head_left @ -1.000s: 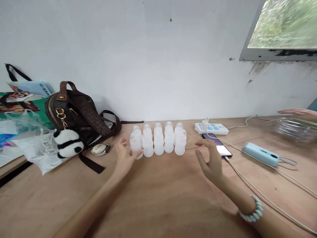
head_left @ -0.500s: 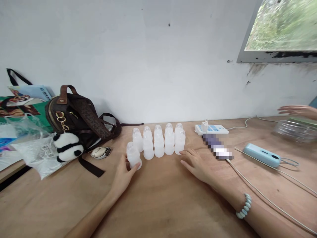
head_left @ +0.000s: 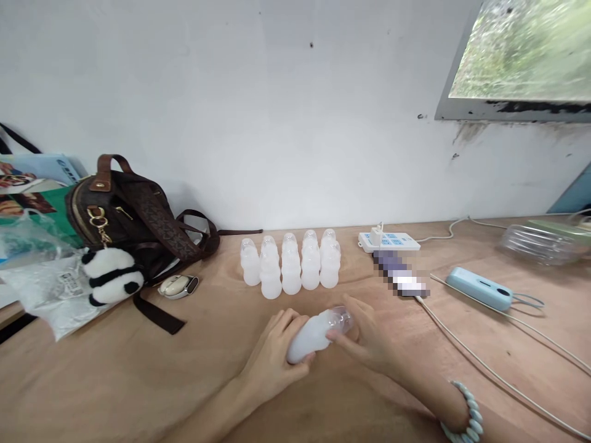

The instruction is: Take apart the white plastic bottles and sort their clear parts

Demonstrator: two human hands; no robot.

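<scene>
Operator: Which markings are legible?
Technician: None can be read.
Operator: State the location of each unreadable marking.
Technician: Lettering on the light blue panel (head_left: 41, 166) at far left: too small. Print on the white label (head_left: 70, 284) of the clear plastic bag (head_left: 41, 307): blurred. Phone screen (head_left: 401, 274): pixelated out. Repeating motif on the backpack strap (head_left: 146, 207): indistinct.

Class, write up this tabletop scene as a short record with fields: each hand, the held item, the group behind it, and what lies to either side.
Left hand: grips the frosted body of a bottle
Right hand: holds the clear cap end
Held bottle: tilted, cap toward the right hand
Behind: other capped bottles, standing upright together
Left side: brown backpack with panda charm
Right side: white power strip, light-blue device
Right wrist: beaded bracelet
</scene>
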